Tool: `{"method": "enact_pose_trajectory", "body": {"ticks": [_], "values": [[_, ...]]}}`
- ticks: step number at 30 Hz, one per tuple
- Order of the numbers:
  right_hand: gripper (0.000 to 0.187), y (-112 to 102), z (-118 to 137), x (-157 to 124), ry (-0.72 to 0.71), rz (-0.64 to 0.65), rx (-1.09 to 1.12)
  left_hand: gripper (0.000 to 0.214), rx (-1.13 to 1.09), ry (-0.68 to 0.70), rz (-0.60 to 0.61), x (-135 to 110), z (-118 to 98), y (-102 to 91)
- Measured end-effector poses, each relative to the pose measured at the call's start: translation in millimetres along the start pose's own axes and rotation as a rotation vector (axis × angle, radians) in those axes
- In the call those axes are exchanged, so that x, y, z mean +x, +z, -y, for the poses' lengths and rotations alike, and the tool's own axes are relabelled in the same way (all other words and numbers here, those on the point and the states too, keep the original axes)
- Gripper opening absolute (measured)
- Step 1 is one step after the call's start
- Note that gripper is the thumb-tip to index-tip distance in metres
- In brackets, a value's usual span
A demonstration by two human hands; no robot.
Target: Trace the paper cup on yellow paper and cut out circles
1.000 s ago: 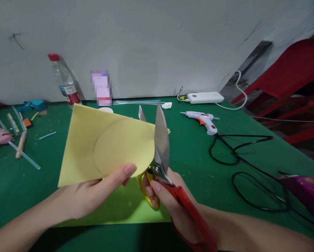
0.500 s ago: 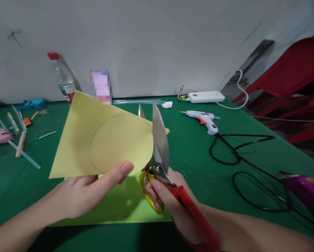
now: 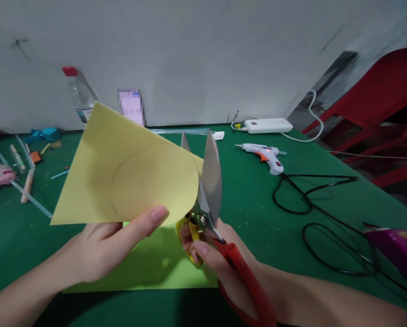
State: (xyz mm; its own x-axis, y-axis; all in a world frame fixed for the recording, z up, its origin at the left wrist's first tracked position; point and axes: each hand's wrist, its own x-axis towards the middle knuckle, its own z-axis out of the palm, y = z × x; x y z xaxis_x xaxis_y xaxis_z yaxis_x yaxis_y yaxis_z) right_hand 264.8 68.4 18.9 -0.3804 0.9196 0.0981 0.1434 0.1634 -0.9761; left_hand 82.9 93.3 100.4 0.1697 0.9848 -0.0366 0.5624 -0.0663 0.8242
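Yellow paper (image 3: 87, 159): held up in the air over the green counter (image 3: 257, 245); it is wide at the left and thin at the right, so its long way runs side to side.
Drawn circle (image 3: 154, 181): a faint round line on the paper; at the right, the paper's own edge bends round like the circle.
Left hand (image 3: 108, 247): its grip pinches the paper's bottom edge, thumb on top by the low part of the circle, other fingers mostly hidden.
Right hand (image 3: 220, 263): its grip is wrapped round the handles of the scissors (image 3: 203, 221).
Scissors' long way: from the red handle (image 3: 249, 277), low at the right, up and away to the tips, leaning a bit left.
Blades (image 3: 213, 177): spread apart, with paper between them; the big one is in front, the other mostly hidden behind.
Circle from the blades: just to the left.
Nearer hand: the right is closer to the blades; the left thumb is near but not touching the metal.
Lime sheet (image 3: 149, 268): flat on the counter, under the paper and hands.
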Motion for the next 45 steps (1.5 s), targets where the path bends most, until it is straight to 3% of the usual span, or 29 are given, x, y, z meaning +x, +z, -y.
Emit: {"method": "enact_pose_trajectory", "body": {"ticks": [8,15,22,29,34,40,45], "values": [[0.014,-2,7,7,-0.023,0.052,-0.007,0.037,0.14,0.042,-0.059,-2,16,-2.4],[0.017,-2,6,4,-0.009,0.052,0.021,0.035,0.044,0.188,0.002,3,25,-5.5],[0.014,0,2,3,0.018,-0.001,0.014,0.03,-0.015,-0.018,0.002,0,4,-1.4],[0.017,1,0,5,0.03,-0.036,0.003,0.028,-0.033,-0.013,0.011,0,1,0.4],[0.019,0,1,5,0.047,-0.033,-0.006,0.028,-0.042,0.023,0.083,1,-5,-0.7],[0.015,1,-2,3,0.057,-0.031,0.006,0.029,-0.14,-0.006,0.042,0,-8,0.5],[0.016,1,-4,4,0.05,-0.036,0.009,0.028,-0.031,0.018,0.03,1,-5,-0.3]]}}
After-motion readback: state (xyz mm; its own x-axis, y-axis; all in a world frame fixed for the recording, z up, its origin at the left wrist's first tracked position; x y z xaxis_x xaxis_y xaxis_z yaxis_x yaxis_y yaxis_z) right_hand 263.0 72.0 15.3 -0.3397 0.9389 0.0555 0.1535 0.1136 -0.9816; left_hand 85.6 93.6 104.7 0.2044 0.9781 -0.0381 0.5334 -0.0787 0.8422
